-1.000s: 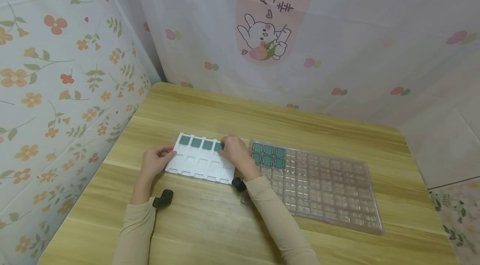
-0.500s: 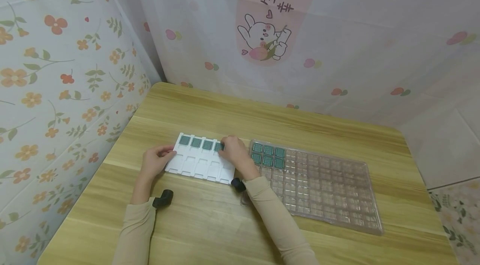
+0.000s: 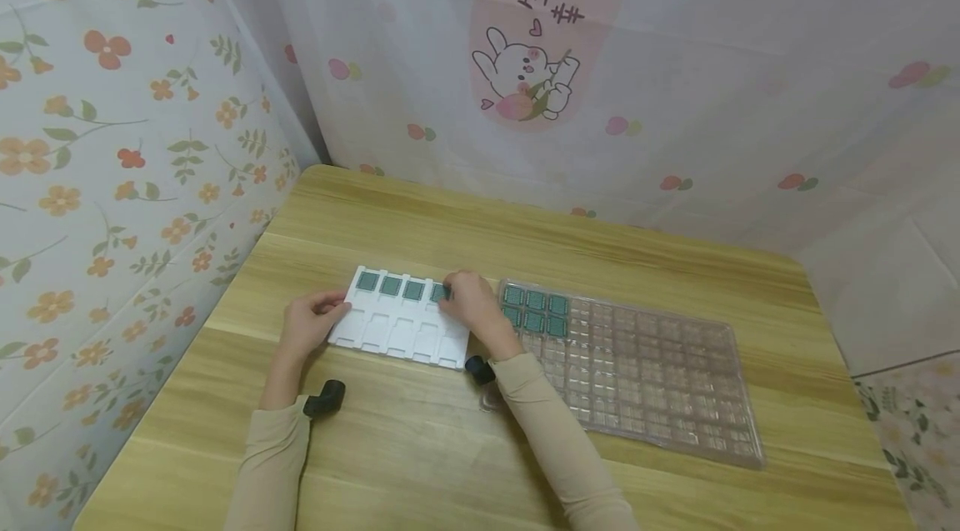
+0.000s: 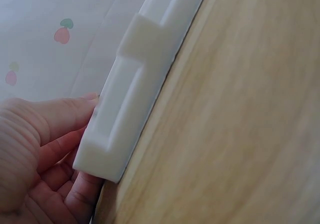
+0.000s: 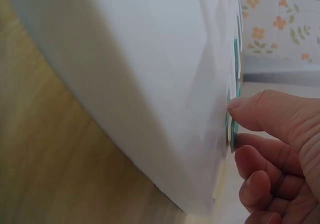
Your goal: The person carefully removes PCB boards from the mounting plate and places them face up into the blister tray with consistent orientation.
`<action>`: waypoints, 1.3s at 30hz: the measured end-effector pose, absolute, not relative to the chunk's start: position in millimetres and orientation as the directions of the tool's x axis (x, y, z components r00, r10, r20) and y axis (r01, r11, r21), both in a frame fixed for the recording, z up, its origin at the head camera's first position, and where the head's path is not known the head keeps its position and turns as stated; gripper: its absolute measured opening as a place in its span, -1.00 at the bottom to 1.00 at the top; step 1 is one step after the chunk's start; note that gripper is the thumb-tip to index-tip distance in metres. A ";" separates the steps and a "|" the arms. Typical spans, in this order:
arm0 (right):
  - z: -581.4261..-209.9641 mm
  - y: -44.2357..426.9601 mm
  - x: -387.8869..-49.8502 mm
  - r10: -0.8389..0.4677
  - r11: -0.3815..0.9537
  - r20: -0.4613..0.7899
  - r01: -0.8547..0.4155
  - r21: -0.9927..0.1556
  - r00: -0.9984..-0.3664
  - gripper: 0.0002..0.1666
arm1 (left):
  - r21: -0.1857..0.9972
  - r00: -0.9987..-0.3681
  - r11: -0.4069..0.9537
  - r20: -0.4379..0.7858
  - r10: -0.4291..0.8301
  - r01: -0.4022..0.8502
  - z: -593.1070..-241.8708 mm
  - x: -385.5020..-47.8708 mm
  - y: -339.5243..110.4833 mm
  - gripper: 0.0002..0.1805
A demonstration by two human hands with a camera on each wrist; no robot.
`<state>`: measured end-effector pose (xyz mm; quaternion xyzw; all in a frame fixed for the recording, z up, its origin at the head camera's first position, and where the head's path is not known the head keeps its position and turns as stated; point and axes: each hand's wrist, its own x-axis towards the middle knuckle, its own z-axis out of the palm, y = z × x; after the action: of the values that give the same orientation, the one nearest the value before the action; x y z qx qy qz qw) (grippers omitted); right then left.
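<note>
A white plastic tray (image 3: 397, 339) with two rows of shallow pockets lies on the table in the head view. Green square chips (image 3: 391, 286) sit in its back row. My left hand (image 3: 306, 323) holds the tray's left end, thumb on the upper edge; in the left wrist view the fingers curl by the white tray's corner (image 4: 97, 159). At the back row's right part, my right hand (image 3: 472, 302) pinches a green chip (image 5: 234, 134) between thumb and index finger. The right hand hides part of that chip and the tray's back right corner.
Right of the white tray lies a large clear plastic tray (image 3: 645, 373) with many pockets. Several green chips (image 3: 535, 300) fill its back left pockets. Each wrist carries a black camera mount (image 3: 326, 399). Curtains (image 3: 420, 81) stand behind and left of the wooden table (image 3: 420, 464).
Both hands keep nearly the same place and hold. The pinched chip appears slightly farther right against the white tray. The head view has shifted a little.
</note>
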<state>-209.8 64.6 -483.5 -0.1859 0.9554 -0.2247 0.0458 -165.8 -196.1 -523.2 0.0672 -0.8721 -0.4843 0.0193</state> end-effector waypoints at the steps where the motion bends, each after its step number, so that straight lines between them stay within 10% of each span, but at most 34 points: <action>1: -483.4 65.1 -209.5 -0.377 0.828 -0.001 -0.337 -0.449 -0.926 -0.70 | 0.846 -0.990 0.524 -0.029 -0.137 -0.097 -523.4 -165.6 -196.3 -0.69; 39: -476.2 99.7 -194.8 -0.316 0.833 -0.046 -0.254 -0.491 -0.948 -0.66 | 0.837 -0.990 0.541 -0.006 -0.141 -0.082 -525.1 -166.7 -196.5 -0.69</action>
<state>-194.8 99.7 -476.2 -0.1490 0.9554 -0.2472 0.0628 -166.7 -196.5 -525.1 0.0634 -0.8774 -0.4746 0.0310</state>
